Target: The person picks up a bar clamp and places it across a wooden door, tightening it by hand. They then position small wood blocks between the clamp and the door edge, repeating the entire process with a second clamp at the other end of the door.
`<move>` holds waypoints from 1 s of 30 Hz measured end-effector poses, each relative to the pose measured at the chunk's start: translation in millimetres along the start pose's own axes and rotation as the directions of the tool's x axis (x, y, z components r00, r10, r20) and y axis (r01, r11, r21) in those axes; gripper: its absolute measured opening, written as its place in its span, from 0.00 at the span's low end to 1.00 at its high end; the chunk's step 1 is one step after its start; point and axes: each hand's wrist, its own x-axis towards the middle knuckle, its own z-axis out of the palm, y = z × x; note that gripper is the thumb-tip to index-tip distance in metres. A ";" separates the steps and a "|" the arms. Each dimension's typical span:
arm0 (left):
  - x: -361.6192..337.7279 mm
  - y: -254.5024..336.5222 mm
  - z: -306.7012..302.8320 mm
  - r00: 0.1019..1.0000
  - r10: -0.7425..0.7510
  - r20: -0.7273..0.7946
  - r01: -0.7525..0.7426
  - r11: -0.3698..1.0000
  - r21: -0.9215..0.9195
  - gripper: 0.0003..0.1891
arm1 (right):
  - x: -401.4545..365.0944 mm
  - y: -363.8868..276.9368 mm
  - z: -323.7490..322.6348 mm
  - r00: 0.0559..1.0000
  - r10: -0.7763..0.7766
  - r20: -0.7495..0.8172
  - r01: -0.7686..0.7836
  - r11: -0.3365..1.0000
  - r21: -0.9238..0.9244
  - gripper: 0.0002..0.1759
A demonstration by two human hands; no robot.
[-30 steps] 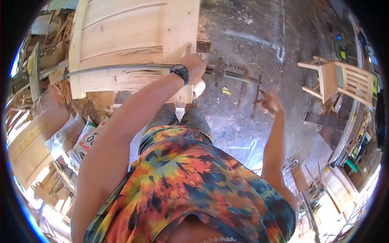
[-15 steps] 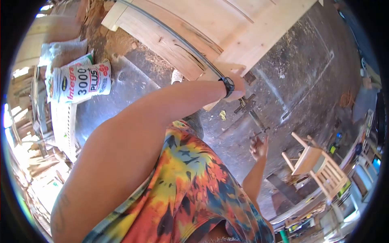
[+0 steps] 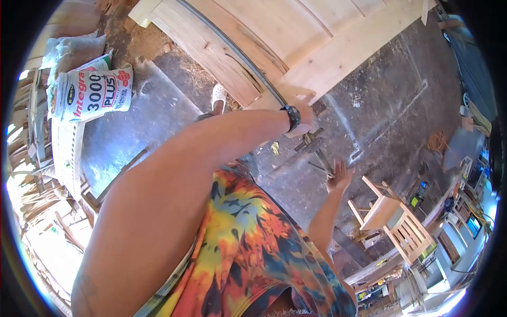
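A long metal bar clamp [image 3: 232,50] lies across the pale wooden panel [image 3: 322,55], its screw end sticking out past the near edge. My left hand [image 3: 303,113], with a black watch on the wrist, is closed around the clamp near that edge, and the hand hides part of the bar. Below it, the clamp's screw and jaw [image 3: 311,143] point toward my right hand [image 3: 340,177]. My right hand is at the thin turning handle [image 3: 319,168] at the screw's end, fingers spread and stretched out.
A wooden chair [image 3: 396,216] lies tipped over on the dark floor at right. Printed sacks [image 3: 95,95] stand at left. A white shoe [image 3: 219,98] shows beside the panel. A coiled orange cord [image 3: 437,141] and tools lie along the right side.
My right hand has come up to the clamp's screw end and its fingers have spread out. The turning handle sits at a different angle. My left hand stays at the clamp; the view has shifted slightly.
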 end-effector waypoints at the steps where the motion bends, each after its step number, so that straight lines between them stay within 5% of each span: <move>1: 3.4 -1.8 3.1 1.000 -0.013 0.006 0.013 1.000 0.009 0.10 | 3.4 5.7 -6.8 1.000 0.005 0.015 -0.006 1.000 0.004 0.47; 3: 7.6 -0.9 8.8 0.992 -0.120 -0.044 0.110 0.977 -0.184 0.09 | 0.4 22.5 -35.3 0.987 -0.112 -0.111 0.115 0.993 0.020 0.45; 7: 4.5 -2.9 11.6 0.995 0.072 -0.076 -0.074 0.997 -0.027 0.09 | 11.4 72.8 -101.7 0.985 0.050 -0.163 -0.074 0.987 -0.143 0.37; 8: 16.6 -1.2 25.1 0.993 0.073 -0.095 -0.073 0.997 0.004 0.09 | -8.2 84.9 -83.9 0.949 0.059 -0.309 -0.160 0.937 -0.311 0.32; 11: 5.0 -3.8 13.8 0.992 0.119 -0.040 -0.118 0.993 0.033 0.10 | -5.2 139.9 -121.0 0.931 0.272 -0.242 -0.361 0.604 -0.711 0.25; 12: 14.7 -2.5 20.8 0.993 0.112 -0.037 -0.111 0.994 0.023 0.10 | -17.5 150.4 -107.4 0.915 0.323 -0.243 -0.382 0.494 -0.781 0.25; 15: -1.3 -6.1 5.4 0.982 0.189 0.024 -0.190 0.980 0.062 0.13 | -49.3 165.7 -53.7 0.878 0.358 -0.317 -0.463 0.476 -0.747 0.24; 16: 3.1 -0.3 21.9 0.978 0.117 -0.172 -0.120 0.993 -0.009 0.14 | -61.3 168.1 -31.1 0.848 0.450 -0.279 -0.444 0.317 -0.838 0.23; 19: -37.4 7.4 35.6 0.716 -0.121 -0.688 -0.047 0.975 -0.219 0.12 | -92.0 150.9 59.2 0.693 0.686 -0.220 -0.186 -0.125 -0.975 0.22; 21: -101.5 -11.9 39.3 0.556 -0.149 -0.818 -0.261 0.903 -0.341 0.08 | -120.5 138.7 144.7 0.582 0.793 -0.180 0.111 -0.296 -0.949 0.21; 23: -188.7 -46.5 50.4 0.688 -0.105 -0.718 -0.404 0.766 -0.500 0.08 | -141.5 135.3 229.8 0.559 0.816 -0.147 0.266 -0.344 -0.901 0.21; 25: -256.1 -86.8 100.2 0.524 -0.176 -0.833 -0.538 0.690 -0.484 0.09 | -158.3 139.5 308.0 0.591 0.796 -0.126 0.289 -0.355 -0.889 0.20; 27: -324.1 -135.8 157.6 0.668 -0.305 -0.679 -0.342 0.684 -0.644 0.10 | -169.0 149.0 381.3 0.709 0.681 0.185 0.460 -0.248 -0.853 0.19; 29: -379.9 -193.2 214.2 0.825 -0.500 -0.263 0.003 0.470 -0.883 0.11 | -184.0 169.9 464.7 0.773 0.445 0.453 0.582 -0.211 -0.786 0.17; 30: -408.7 -227.2 245.7 0.814 -0.555 -0.171 0.064 0.379 -0.923 0.15 | -188.9 187.0 512.8 0.780 0.282 0.559 0.619 -0.216 -0.755 0.17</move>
